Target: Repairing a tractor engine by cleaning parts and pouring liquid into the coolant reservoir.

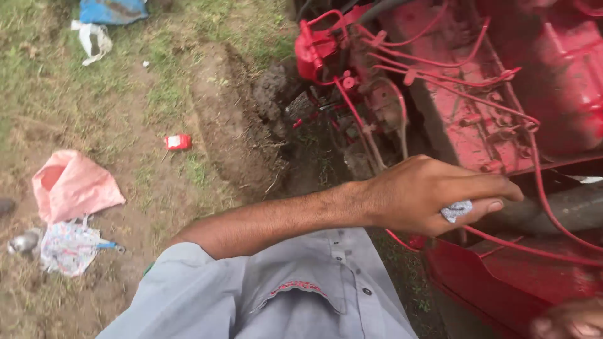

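Rag [456, 210] in left hand [433, 194]; one red engine [477, 119], two bags [72, 185].

An outdoor field repair spot: bare dirt [220, 125] and patchy grass [38, 37], a red machine [502, 94] with exposed pipes [440, 75] parked on mud, and rags [72, 185] and litter [178, 142] scattered around.

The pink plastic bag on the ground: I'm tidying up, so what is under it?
The crumpled pink plastic bag lies on bare dirt; a patterned white bag lies at its lower edge. Anything beneath the pink one is covered and cannot be seen.
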